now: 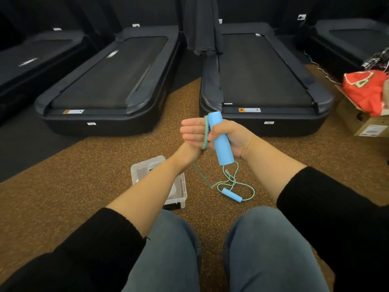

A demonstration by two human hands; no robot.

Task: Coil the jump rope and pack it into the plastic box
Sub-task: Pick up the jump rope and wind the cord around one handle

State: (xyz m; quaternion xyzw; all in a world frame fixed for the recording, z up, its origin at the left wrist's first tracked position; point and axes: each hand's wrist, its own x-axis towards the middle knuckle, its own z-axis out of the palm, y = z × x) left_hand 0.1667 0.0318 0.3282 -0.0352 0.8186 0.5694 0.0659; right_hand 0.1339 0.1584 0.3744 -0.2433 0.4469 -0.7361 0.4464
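Clear plastic box (143, 171) on floor, partly behind left forearm. Left hand (191, 133): fingers straight, braided blue-green rope (206, 131) looped over them. Right hand (233, 138) grips tilted light-blue foam handle (221, 142). Second handle (232, 194) and slack rope on floor, right of box.

Colour rundown: the light blue foam cylinder handle (221, 138) and the second light blue foam handle (232, 195) on the floor are both plain, no print. The braided jump rope (206, 133) is flecked blue and green, more mint-teal where it loops low. The clear plastic box (147, 165) is see-through with a whitish rim. The brown floor (94, 175) is speckled orange-yellow. The black treadmills (109, 81) have tiny orange-and-white stickers. There's also a red bag (366, 89) with green and white patches, black knit sleeves (105, 249) and blue-grey jeans (168, 260).
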